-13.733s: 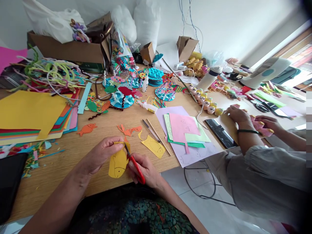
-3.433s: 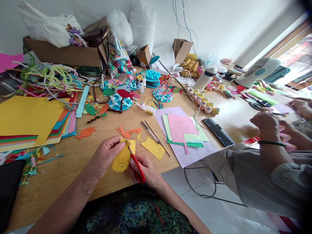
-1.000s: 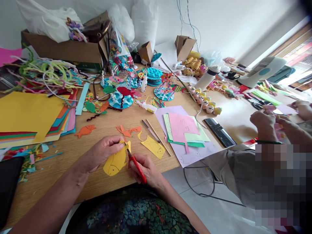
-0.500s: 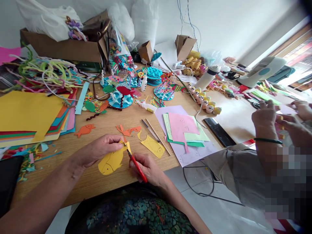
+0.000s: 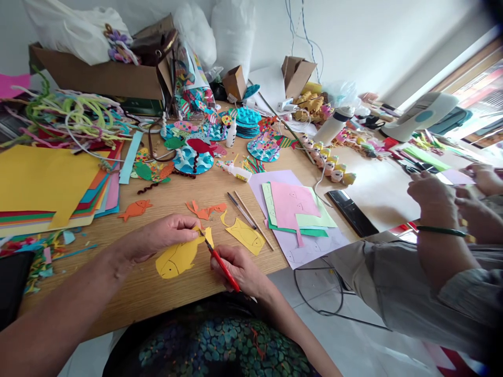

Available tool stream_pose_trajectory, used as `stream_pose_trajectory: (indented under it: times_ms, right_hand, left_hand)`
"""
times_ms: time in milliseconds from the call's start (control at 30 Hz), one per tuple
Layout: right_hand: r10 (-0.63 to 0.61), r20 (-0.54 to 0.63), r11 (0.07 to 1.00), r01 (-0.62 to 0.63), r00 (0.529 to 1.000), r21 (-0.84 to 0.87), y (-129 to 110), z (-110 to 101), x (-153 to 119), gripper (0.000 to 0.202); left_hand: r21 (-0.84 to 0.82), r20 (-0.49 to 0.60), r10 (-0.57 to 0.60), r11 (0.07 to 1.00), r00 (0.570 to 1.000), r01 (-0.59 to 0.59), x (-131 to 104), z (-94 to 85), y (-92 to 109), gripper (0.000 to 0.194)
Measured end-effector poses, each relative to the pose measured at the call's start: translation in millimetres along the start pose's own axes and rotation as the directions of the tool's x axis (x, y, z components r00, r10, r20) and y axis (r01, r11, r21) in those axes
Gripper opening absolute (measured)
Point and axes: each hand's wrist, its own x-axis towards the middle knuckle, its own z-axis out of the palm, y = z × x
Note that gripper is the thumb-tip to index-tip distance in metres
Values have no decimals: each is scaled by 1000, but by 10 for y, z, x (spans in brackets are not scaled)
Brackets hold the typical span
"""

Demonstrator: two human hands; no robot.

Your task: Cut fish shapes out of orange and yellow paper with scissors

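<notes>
My left hand [image 5: 173, 233] pinches the top end of a yellow paper fish [image 5: 176, 260], which has a drawn eye and outline and hangs low over the wooden table. In my right hand [image 5: 237, 267] are red-handled scissors [image 5: 225, 269], their tips at the paper's edge beside my left fingertips. A small yellow scrap lies by the blades. Just right of the scissors is another yellow piece with a fish drawn on it [image 5: 247, 236]. Orange paper scraps [image 5: 204, 209] lie beyond my hands, and a cut orange fish [image 5: 135, 209] is to their left.
Coloured sheets [image 5: 47, 183] are stacked at left, near paper scraps [image 5: 37, 264]. Pink and green sheets [image 5: 293, 204], a pencil and stick [image 5: 255, 220] and a phone [image 5: 352, 213] lie right. Another person's hands [image 5: 436, 196] are at far right. Decorated discs [image 5: 192, 159] stand behind.
The scissors and my right hand have shifted slightly right, and the yellow fish sits slightly further left and up. The other person's near hand has moved down.
</notes>
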Motion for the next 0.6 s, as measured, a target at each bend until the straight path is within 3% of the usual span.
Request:
stream_pose_trajectory:
  times_ms: [400, 600]
  right_hand:
    - [-69, 44, 969, 78, 997, -236, -70, -168, 61, 41]
    - [54, 159, 997, -45, 986, -60, -85, -241, 68, 40]
  left_hand:
    - [261, 161, 11, 964, 987, -54, 177, -238, 70, 27]
    - [328, 181, 18, 942, 983, -78, 236, -332, 122, 26]
